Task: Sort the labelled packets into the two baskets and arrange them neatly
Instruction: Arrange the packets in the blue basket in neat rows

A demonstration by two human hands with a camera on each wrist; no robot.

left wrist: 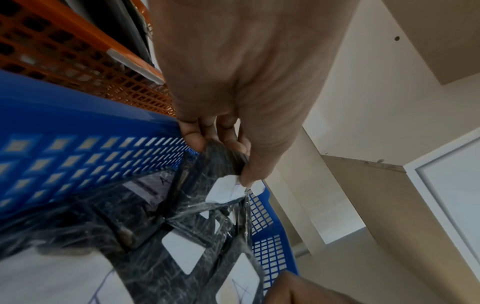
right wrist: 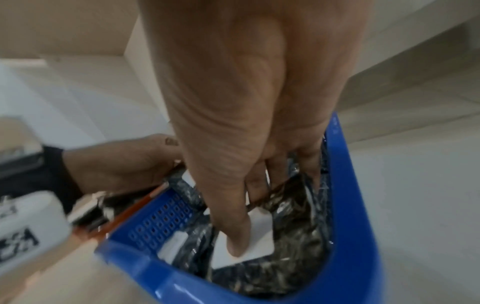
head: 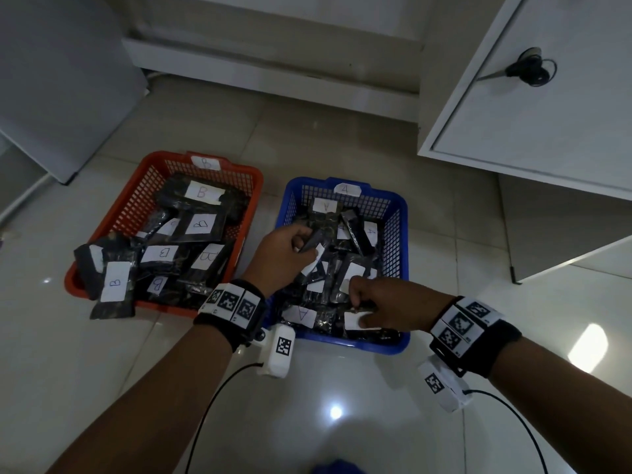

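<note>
Head view, nearest first: my 2 forearms reach forward over the tiled floor [head: 102, 354], each wrist wearing a black strap with printed marker tags and a white camera unit on a cable. Both hands are inside the blue basket [head: 398, 343], which stands on the floor and carries a tab marked A on its far rim.

Right hand [head: 383, 307] sits at the near end of that basket, fingers curled down onto a dark packet [head: 369, 331] with a white label; on the right wrist view the thumb presses on the label while the other fingers hook the packet's upper edge.

Left hand [head: 282, 254] is further in, toward the basket's left wall, pinching the top of another dark packet [left wrist: 223, 160] between thumb and fingertips. Its white label hangs just under the thumb.

More A-labelled packets [head: 325, 213] lie jumbled and overlapping through the blue basket.

Just left, the orange basket [head: 113, 217] holds B-labelled packets [head: 201, 224], loosely heaped; 1 B packet [head: 114, 289] hangs over its near rim onto the floor.

Beyond, white cabinet doors [head: 547, 107], 1 with a dark knob.
</note>
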